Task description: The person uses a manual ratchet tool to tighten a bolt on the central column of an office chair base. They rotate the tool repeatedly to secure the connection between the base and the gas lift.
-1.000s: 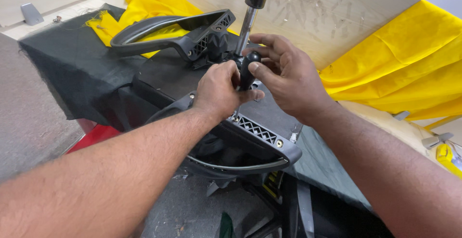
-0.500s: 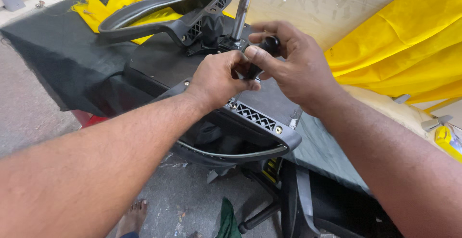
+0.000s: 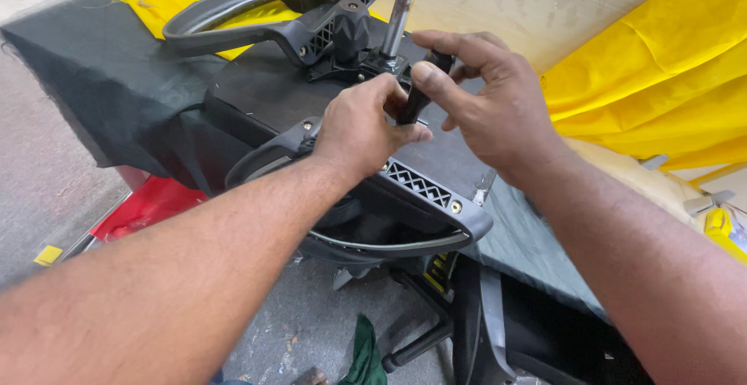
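- Between the two hands, just above picture centre, a short black lever handle [image 3: 416,98] stands tilted, its top leaning toward 1 o'clock.
- Left hand [image 3: 359,126] grips it from 8 o'clock, fingers clenched around the lower part; this grip is closed on the handle.
- Right hand [image 3: 490,105] meets it from 3 o'clock, thumb and forefinger pinching the upper end, the grip likewise grasping it.
- At 11 o'clock from the handle, touching its base region, a shiny metal column [image 3: 401,7] rises out of a black mechanism.
- Underneath lies an upturned black chair seat [image 3: 264,97] with one armrest [image 3: 257,15] at 10 o'clock and another [image 3: 424,190] at 6 o'clock.
- Yellow cloth [image 3: 661,73] lies at 3 o'clock, well apart; red sheet [image 3: 148,206] at 8 o'clock on the floor.
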